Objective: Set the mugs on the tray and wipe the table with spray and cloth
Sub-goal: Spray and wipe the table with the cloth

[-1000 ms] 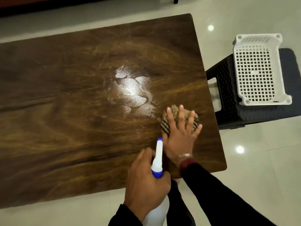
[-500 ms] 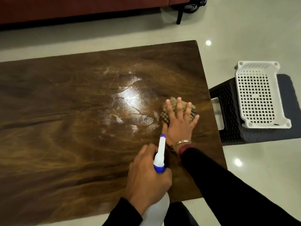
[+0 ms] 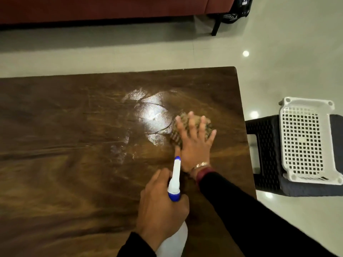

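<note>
My right hand (image 3: 194,143) presses flat, fingers spread, on a bunched checked cloth (image 3: 187,120) on the dark wooden table (image 3: 65,164), near its right edge. A wet, shiny patch of spray (image 3: 152,115) lies just left of the cloth. My left hand (image 3: 161,206) grips the neck of a white spray bottle (image 3: 175,179) with a blue collar and tip, its nozzle pointing away from me toward the right wrist. The white perforated tray (image 3: 306,143) rests on a dark stool to the right of the table. No mugs are in view.
The dark plastic stool (image 3: 265,145) stands close to the table's right edge. A red-brown sofa (image 3: 102,8) runs along the far side, with a black leg (image 3: 216,25) and a dark bag beside it. Pale tiled floor lies between sofa and table.
My right hand has slid the cloth away from me along the right side of the table. The view has tilted up, showing the sofa. The left hand keeps hold of the bottle.
</note>
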Action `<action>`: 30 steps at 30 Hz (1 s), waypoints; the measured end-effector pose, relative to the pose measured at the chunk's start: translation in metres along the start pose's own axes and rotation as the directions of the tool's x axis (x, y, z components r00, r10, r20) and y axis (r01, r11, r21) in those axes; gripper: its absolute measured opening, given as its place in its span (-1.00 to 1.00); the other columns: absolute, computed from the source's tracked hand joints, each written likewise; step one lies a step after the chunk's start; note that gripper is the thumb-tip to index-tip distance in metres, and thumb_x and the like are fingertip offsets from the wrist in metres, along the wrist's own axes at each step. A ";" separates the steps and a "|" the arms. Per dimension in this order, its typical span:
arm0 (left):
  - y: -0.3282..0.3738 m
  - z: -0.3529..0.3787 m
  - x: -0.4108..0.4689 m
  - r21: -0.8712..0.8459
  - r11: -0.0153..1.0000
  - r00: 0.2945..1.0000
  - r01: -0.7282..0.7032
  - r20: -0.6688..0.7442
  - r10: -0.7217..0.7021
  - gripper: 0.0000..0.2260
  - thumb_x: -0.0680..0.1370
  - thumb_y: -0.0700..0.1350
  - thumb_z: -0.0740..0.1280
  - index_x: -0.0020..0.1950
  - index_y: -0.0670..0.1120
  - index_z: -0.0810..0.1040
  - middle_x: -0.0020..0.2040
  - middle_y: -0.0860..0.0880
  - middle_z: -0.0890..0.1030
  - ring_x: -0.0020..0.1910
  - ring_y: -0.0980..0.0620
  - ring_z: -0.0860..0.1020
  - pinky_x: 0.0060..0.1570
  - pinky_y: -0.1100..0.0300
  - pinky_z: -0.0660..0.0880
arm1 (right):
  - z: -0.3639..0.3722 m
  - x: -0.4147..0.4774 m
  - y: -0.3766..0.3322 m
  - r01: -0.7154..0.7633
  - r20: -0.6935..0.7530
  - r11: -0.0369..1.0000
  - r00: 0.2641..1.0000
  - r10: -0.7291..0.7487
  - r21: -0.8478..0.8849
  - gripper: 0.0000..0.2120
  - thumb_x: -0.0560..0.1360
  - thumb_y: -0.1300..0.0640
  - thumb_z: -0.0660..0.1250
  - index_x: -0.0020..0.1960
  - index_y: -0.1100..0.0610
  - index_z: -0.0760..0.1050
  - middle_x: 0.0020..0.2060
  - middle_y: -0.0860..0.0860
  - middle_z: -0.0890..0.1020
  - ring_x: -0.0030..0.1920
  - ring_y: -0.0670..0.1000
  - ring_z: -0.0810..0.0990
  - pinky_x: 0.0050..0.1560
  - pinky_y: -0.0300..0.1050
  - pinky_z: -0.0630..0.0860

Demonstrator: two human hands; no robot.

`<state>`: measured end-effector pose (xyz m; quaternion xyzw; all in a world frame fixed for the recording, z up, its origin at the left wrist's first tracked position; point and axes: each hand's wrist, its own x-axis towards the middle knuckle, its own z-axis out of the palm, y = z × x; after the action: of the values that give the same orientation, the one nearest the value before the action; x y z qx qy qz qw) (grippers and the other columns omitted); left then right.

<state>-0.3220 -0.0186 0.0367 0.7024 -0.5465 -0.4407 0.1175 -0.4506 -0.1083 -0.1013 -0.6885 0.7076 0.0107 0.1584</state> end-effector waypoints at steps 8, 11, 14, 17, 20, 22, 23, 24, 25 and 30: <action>0.021 0.000 0.028 -0.020 1.000 1.000 -0.008 -0.005 0.008 -0.77 0.30 0.02 0.38 -0.12 0.08 0.40 -0.20 0.09 0.48 -0.23 0.07 0.50 -0.16 0.00 0.56 | -0.015 -0.013 0.061 0.047 0.022 0.999 0.999 -0.047 -0.004 -0.15 0.41 -0.18 0.15 0.68 -0.26 -0.01 0.71 -0.02 0.01 0.69 0.24 -0.05 0.48 0.63 0.05; 0.022 0.004 0.032 -0.016 1.000 1.000 0.011 0.010 -0.011 -0.72 0.30 0.06 0.39 -0.06 0.13 0.40 -0.13 0.12 0.48 -0.17 0.09 0.53 -0.07 -0.01 0.61 | -0.026 0.052 0.047 -0.094 -0.042 0.995 0.995 0.096 0.030 -0.18 0.44 -0.21 0.09 0.69 -0.23 -0.02 0.71 0.00 0.01 0.68 0.29 -0.06 0.47 0.65 0.00; 0.023 0.007 0.035 -0.025 0.999 0.999 0.045 0.014 -0.045 -0.69 0.30 0.08 0.40 -0.03 0.15 0.39 -0.11 0.11 0.50 -0.14 0.08 0.54 -0.03 -0.01 0.62 | -0.021 0.077 0.008 -0.024 -0.039 1.000 0.999 0.024 0.016 -0.17 0.45 -0.21 0.17 0.69 -0.22 0.00 0.71 0.03 0.02 0.67 0.31 -0.04 0.45 0.64 -0.03; 0.025 0.006 0.043 -0.026 0.999 0.999 0.035 -0.007 -0.036 -0.70 0.33 0.03 0.44 -0.04 0.10 0.40 -0.15 0.11 0.50 -0.17 0.05 0.53 -0.07 0.04 0.61 | -0.008 0.049 -0.002 0.189 -0.010 0.980 0.982 -0.190 -0.067 -0.09 0.43 -0.19 0.29 0.69 -0.23 -0.04 0.71 0.03 0.00 0.68 0.29 -0.07 0.47 0.63 -0.02; 0.026 0.003 0.050 0.001 1.000 1.000 0.020 -0.015 -0.020 -0.72 0.36 -0.01 0.46 -0.03 0.10 0.42 -0.14 0.12 0.49 -0.16 0.08 0.51 -0.05 0.06 0.58 | -0.009 0.020 0.026 0.301 0.008 0.950 0.954 -0.301 -0.085 -0.12 0.47 -0.23 0.34 0.68 -0.27 -0.02 0.71 -0.02 -0.01 0.69 0.22 -0.08 0.48 0.60 0.04; 0.024 0.003 0.055 0.009 1.000 0.999 0.006 -0.038 -0.006 -0.75 0.33 0.02 0.39 -0.06 0.09 0.41 -0.17 0.10 0.48 -0.18 0.08 0.50 -0.07 0.00 0.56 | -0.018 0.027 0.048 0.220 -0.003 0.974 0.975 -0.220 -0.062 -0.14 0.44 -0.16 0.29 0.67 -0.28 0.01 0.71 -0.03 0.01 0.69 0.23 -0.06 0.47 0.61 0.05; 0.023 0.003 0.057 0.009 1.000 0.999 0.016 -0.031 -0.016 -0.76 0.32 0.03 0.37 -0.08 0.08 0.40 -0.20 0.09 0.48 -0.20 0.07 0.50 -0.09 -0.02 0.56 | -0.023 0.040 0.056 0.150 -0.009 0.987 0.989 -0.150 -0.050 -0.14 0.43 -0.15 0.26 0.68 -0.27 0.02 0.71 -0.02 0.02 0.69 0.25 -0.06 0.47 0.63 0.04; 0.023 0.003 0.058 0.012 1.000 1.000 0.027 -0.017 -0.026 -0.76 0.31 0.04 0.36 -0.10 0.08 0.38 -0.22 0.08 0.48 -0.22 0.06 0.50 -0.11 -0.04 0.56 | -0.028 0.059 0.060 0.071 -0.019 0.997 0.997 -0.072 -0.038 -0.15 0.43 -0.16 0.21 0.68 -0.26 0.01 0.71 -0.01 0.02 0.68 0.27 -0.06 0.46 0.65 0.04; 0.023 0.003 0.059 0.014 0.999 0.999 0.033 -0.010 -0.032 -0.75 0.31 0.04 0.36 -0.11 0.07 0.37 -0.23 0.08 0.48 -0.23 0.06 0.50 -0.13 -0.04 0.57 | -0.033 0.081 0.059 0.003 -0.038 1.000 0.999 -0.004 -0.025 -0.18 0.44 -0.18 0.16 0.68 -0.25 0.00 0.71 0.00 0.03 0.68 0.30 -0.06 0.46 0.66 0.02; 0.024 0.005 0.062 0.017 0.999 0.999 0.035 -0.011 -0.035 -0.71 0.33 0.05 0.41 -0.06 0.14 0.37 -0.16 0.11 0.48 -0.18 0.09 0.52 -0.10 -0.04 0.60 | -0.037 0.158 0.003 0.033 -0.012 0.999 0.999 -0.033 0.007 -0.19 0.50 -0.20 0.20 0.68 -0.24 -0.05 0.71 0.02 -0.02 0.67 0.36 -0.11 0.46 0.67 -0.06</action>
<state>-0.3412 -0.0800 0.0192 0.7150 -0.5374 -0.4342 0.1066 -0.4613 -0.2700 -0.1045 -0.6998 0.6970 0.0014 0.1565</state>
